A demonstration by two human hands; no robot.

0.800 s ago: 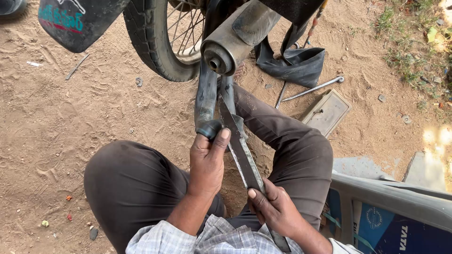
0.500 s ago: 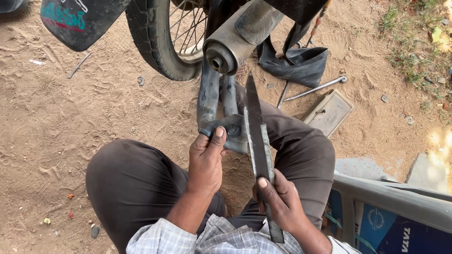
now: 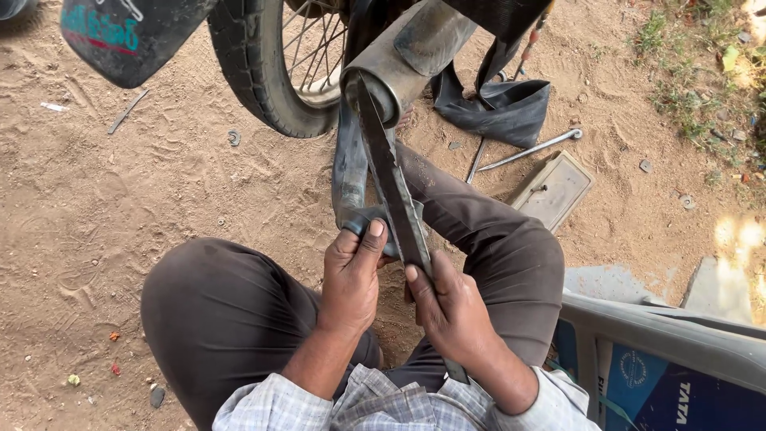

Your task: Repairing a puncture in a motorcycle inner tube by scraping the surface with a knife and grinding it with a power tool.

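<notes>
Clearance around the exhaust (image 3: pixel 399 60)

Tyre (image 3: pixel 255 72) blocks just left of the exhaust; black cloth (image 3: pixel 499 108), rod (image 3: pixel 531 149) and flat tray (image 3: pixel 553 190) obstruct its right. Bare sand (image 3: pixel 120 199) well left of it is open.

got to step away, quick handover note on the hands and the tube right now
Left hand pinches the folded black rubber tube over the knees, thumb on top. Right hand grips a long flat metal blade, its tip up near the exhaust pipe. The blade lies against the tube at the fold. No cut or mark shows on the tube. A rod tool lies on the sand.
</notes>
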